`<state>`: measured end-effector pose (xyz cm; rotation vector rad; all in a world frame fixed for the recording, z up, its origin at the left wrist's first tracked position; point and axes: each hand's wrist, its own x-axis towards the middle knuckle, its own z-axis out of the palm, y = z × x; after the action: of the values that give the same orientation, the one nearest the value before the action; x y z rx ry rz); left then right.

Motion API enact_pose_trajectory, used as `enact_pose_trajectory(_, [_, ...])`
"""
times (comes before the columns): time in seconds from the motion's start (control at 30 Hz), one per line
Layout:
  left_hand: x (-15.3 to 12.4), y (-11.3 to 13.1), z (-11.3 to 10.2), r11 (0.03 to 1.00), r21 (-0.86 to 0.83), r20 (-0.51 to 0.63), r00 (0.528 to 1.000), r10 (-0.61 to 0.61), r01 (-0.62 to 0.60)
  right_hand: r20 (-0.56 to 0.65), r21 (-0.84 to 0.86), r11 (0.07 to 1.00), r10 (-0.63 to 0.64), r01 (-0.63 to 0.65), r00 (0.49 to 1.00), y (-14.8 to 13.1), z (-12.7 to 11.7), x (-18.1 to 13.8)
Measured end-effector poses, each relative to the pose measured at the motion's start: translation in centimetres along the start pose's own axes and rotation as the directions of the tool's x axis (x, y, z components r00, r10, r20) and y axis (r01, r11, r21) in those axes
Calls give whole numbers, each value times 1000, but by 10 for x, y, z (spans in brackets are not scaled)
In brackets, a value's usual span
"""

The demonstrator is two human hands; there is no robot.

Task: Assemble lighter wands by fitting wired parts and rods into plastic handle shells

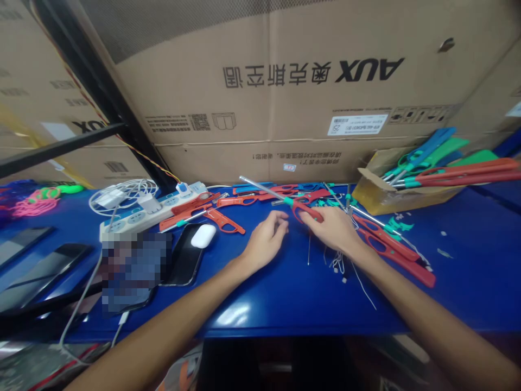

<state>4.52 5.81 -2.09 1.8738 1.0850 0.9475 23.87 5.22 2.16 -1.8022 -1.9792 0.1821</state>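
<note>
My right hand [334, 228] is closed around the red plastic handle of a long lighter [285, 199], whose metal tube points up and to the left over the blue table [285, 293]. My left hand [266, 239] rests on the table just left of it, fingers curled loosely, and whether it holds anything I cannot make out. Several more red lighter bodies [220, 209] lie behind the hands. Other red lighter bodies [391, 247] lie under my right wrist.
A cardboard box [378, 193] at the right holds red, blue and green lighter parts. At the left stand a white power strip [142, 214] with coiled cables, a white earbud case [202, 235] on a dark phone [185, 258], and tablets. Large cartons wall the back.
</note>
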Motion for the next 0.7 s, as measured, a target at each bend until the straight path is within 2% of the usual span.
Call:
enact_pose_trajectory(0.13, [2,-2,-5,999,37,-29,999,29,-28,-27,5,1000,30,-29,999,2,-3,1])
enact_pose_trajectory(0.3, [12,-14,-12,994,-109,-78,997,-29,21,-33,29,997,74,-73,997,4,-6,4])
enact_pose_trajectory(0.47, [18,-24,-14,991,-129,-106,993,-59,45,-93,60,992,116,-110,989,11,-6,8])
enact_pose_trajectory(0.7, [16,-21,-17,998,-25,-198,979,-54,50,-252,206,979,59,-6,966,21,-5,10])
